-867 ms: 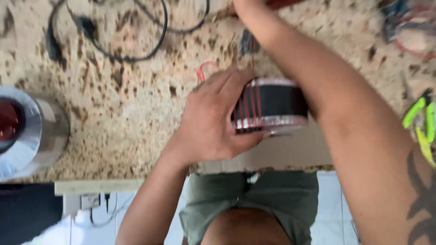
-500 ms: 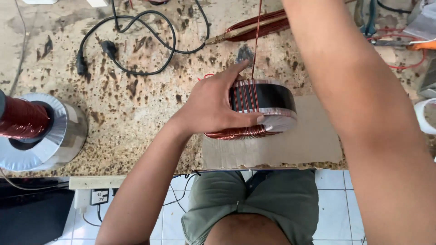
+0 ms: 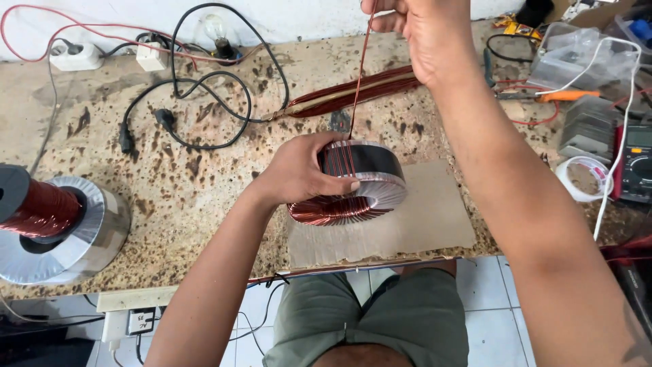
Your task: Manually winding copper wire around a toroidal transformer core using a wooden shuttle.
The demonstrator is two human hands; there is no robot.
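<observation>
My left hand grips a ring-shaped black transformer core partly wound with copper wire, holding it tilted over a piece of cardboard. My right hand is raised above and behind it, pinching a strand of copper wire that runs taut down to the top of the core. A long flat shuttle wound with copper wire lies on the counter behind the core.
A speckled stone counter holds a spool of copper wire in a metal ring at left, black cables, a light bulb, a white tape roll, a multimeter and plastic bags at right.
My right hand has risen and pulled the copper strand up and away from the core. The view has tilted up, showing more of the counter's back.
</observation>
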